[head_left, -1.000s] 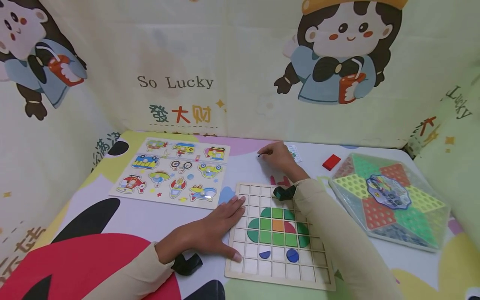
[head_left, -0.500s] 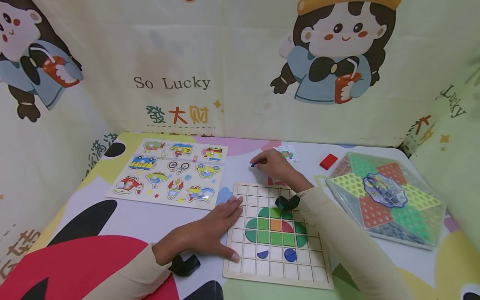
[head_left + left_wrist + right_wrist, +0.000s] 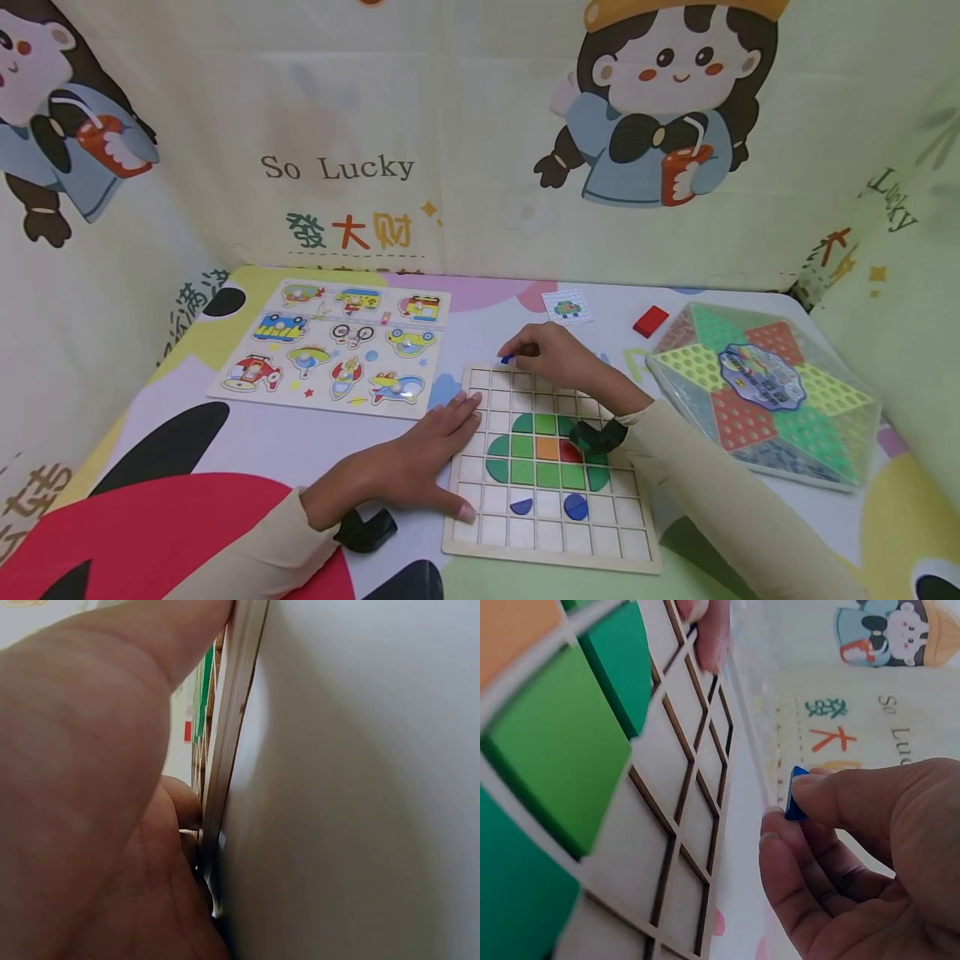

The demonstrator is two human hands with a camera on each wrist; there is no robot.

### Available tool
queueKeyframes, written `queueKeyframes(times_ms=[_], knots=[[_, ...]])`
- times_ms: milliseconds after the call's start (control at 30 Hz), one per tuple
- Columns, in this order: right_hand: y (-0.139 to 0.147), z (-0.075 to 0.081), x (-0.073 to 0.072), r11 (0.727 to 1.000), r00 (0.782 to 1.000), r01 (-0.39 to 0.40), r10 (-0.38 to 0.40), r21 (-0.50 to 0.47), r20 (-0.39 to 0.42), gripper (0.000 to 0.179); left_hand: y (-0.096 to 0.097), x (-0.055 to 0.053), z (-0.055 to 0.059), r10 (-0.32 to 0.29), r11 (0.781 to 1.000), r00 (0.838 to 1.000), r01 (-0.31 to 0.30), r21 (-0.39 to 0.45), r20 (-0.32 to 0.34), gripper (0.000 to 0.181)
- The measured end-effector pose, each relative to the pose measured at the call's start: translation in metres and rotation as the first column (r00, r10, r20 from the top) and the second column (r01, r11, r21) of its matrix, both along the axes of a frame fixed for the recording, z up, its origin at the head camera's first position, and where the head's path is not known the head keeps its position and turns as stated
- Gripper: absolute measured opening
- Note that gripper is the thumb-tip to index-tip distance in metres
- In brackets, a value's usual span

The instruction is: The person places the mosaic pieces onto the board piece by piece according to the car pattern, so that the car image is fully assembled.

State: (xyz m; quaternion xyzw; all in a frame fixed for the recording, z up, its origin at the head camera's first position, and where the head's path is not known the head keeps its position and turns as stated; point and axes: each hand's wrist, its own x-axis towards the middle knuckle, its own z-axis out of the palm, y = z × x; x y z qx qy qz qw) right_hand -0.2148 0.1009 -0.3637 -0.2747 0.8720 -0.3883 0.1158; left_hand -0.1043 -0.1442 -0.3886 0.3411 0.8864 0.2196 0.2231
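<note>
Between thumb and fingertips my right hand point(image 3: 553, 354) pinches a small blue piece point(image 3: 798, 793), probably a half-round tile seen edge-on, over the far edge of the wooden grid board point(image 3: 558, 560). My left hand point(image 3: 408, 462) lies spread along the board's left side, fingertips and thumb resting on its frame. Green tiles point(image 3: 522, 472), an orange square point(image 3: 547, 448) and a red quarter-round piece point(image 3: 571, 451) form a car-like shape in the cells. Below them are a blue half-round tile point(image 3: 522, 507) and a full blue circle point(image 3: 576, 507) made of two halves.
A picture card point(image 3: 567, 307) with a small car pattern lies beyond the board. To its right are a red block point(image 3: 650, 321) and a boxed star-shaped checkers board point(image 3: 765, 392). A vehicle knob puzzle point(image 3: 330, 350) lies at the left.
My right hand has come nearer, from beside the picture card to the board's far edge, carrying the blue piece. The card is now uncovered. My left hand stays on the frame.
</note>
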Motion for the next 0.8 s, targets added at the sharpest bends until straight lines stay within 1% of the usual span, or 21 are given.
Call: queueKeyframes(times_ms=[67, 133, 267, 433, 600, 667, 800], knots=[[0.002, 0.000, 0.006, 0.999, 0.999, -0.036, 0.036, -0.023, 0.015, 0.018, -0.001, 0.000, -0.001, 0.000, 1.000, 1.000, 0.000, 0.000, -0.003, 0.115], [0.004, 0.001, 0.013, 0.996, 0.995, -0.083, 0.085, -0.040, 0.046, 0.018, -0.001, 0.000, -0.001, -0.001, 1.000, 1.000, 0.001, -0.002, -0.001, 0.115], [0.007, 0.003, 0.025, 0.983, 0.979, -0.176, 0.179, -0.044, 0.101, 0.018, -0.002, 0.000, -0.001, -0.002, 1.000, 1.000, 0.002, -0.006, 0.000, 0.115], [0.008, 0.007, 0.038, 0.973, 0.964, -0.226, 0.230, -0.043, 0.134, 0.017, -0.001, -0.001, 0.000, -0.001, 1.000, 1.000, 0.001, -0.013, 0.001, 0.115], [0.010, 0.006, 0.055, 0.951, 0.931, -0.302, 0.308, -0.061, 0.195, 0.015, 0.000, -0.001, -0.001, -0.006, 1.000, 1.000, 0.006, -0.007, -0.004, 0.115], [0.010, 0.004, 0.062, 0.945, 0.920, -0.316, 0.326, -0.079, 0.220, 0.015, 0.000, -0.001, -0.001, -0.004, 1.000, 1.000, 0.004, -0.006, -0.004, 0.115], [0.011, 0.003, 0.075, 0.935, 0.903, -0.339, 0.354, -0.104, 0.242, 0.016, -0.001, -0.001, -0.002, -0.003, 1.000, 1.000, 0.003, 0.004, -0.008, 0.115]])
